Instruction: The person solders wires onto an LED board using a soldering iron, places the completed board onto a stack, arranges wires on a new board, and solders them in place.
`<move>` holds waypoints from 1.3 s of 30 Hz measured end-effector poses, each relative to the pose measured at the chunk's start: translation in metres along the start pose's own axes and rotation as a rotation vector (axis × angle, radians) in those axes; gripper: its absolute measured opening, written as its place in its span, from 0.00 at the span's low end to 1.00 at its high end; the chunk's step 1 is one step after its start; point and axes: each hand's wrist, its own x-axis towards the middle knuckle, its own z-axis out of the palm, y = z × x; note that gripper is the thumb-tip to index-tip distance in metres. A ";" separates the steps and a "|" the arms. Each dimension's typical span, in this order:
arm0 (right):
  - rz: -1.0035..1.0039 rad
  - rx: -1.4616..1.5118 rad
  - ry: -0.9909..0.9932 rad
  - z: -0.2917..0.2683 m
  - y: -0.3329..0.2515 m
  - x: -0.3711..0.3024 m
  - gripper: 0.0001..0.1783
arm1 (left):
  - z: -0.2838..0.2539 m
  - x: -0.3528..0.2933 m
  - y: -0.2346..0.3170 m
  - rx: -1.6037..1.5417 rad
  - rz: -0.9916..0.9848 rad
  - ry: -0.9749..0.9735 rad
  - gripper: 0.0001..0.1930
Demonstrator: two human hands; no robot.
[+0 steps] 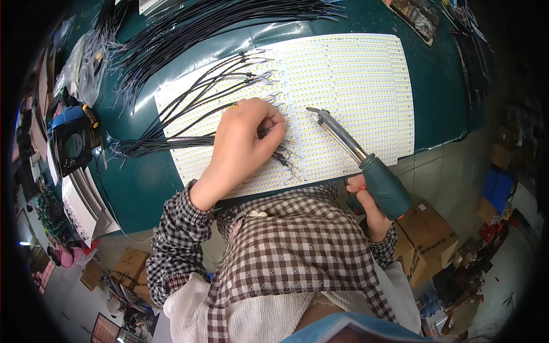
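Note:
A white LED panel [366, 86] with rows of small yellowish chips lies on the green table in front of me. Several black wires [194, 94] with bare ends stretch across its left half toward a seam in the middle. My left hand [247, 128] is over these wires, thumb and forefinger pinched on a black wire [264, 132]. My right hand [369, 206] is closed round the dark green handle of a soldering iron [384, 184]. The iron's tip points up and left, over the panel, right of my left hand.
A large bundle of black wires [189, 37] lies along the far side of the green table [440, 86]. At the left stand a blue and black device [73, 137] and a clear plastic bag [86, 66]. A grimy flat block [413, 18] lies far right. Cardboard boxes [426, 234] stand on the floor.

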 end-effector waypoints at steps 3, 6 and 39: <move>0.014 0.025 0.017 0.001 0.000 -0.001 0.25 | -0.002 0.002 0.003 -0.003 -0.065 -0.056 0.04; -0.004 0.021 0.021 0.001 0.003 -0.001 0.26 | -0.005 0.002 0.002 -0.052 -0.076 -0.105 0.03; -0.090 -0.144 -0.108 -0.002 -0.002 -0.004 0.32 | -0.001 0.003 0.000 0.067 0.060 -0.073 0.04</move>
